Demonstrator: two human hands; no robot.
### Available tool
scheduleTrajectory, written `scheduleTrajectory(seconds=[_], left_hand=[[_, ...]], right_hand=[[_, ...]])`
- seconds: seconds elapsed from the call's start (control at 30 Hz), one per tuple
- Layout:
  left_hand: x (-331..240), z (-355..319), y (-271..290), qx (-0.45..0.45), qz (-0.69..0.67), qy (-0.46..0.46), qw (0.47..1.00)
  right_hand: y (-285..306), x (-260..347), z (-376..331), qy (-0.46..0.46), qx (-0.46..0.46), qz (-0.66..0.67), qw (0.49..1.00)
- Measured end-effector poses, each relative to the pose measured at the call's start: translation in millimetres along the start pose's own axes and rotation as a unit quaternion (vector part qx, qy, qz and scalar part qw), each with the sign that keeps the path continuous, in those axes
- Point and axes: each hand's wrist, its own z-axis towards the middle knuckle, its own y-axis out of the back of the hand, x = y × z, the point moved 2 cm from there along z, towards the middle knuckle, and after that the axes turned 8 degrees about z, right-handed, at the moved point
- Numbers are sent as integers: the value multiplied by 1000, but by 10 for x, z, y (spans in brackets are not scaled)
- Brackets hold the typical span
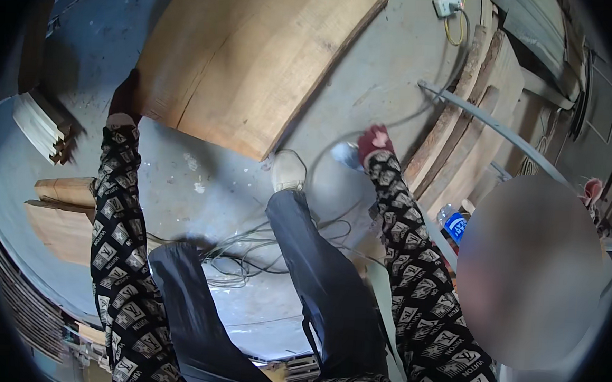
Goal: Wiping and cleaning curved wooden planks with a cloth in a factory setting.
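A broad slab of light wood [237,56], cracked along its grain, extends from the top of the view toward my feet. At its near left corner is my left hand [125,97] in a dark red glove, gripping the edge; its fingers are partly in shadow. Off to the right and apart from the slab, my right hand [377,141] wears a dark red glove with a light patch. Blur hides its finger positions. Beside it shows a small pale blue-white thing [348,155], too smeared to name, which the hand seems to hold.
Loose cable [247,257] lies coiled between my legs. Wooden boards [454,129] lean at the right, near a curved grey bar [503,129]. A socket block [447,7] sits at the top. Wood blocks [63,209] lie left. Another person [530,272] is close on the right, beside a blue-labelled bottle [454,226].
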Motion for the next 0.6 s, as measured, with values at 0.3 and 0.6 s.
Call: scheduleTrajectory(seconds=[0.3, 0.6], left_hand=[[669, -292, 1, -38, 130, -69, 988], [429, 134, -1097, -154, 192, -80, 966]], right_hand=[[1532, 242, -43, -433, 131, 521, 724], [2116, 347, -88, -498, 36, 504, 705]])
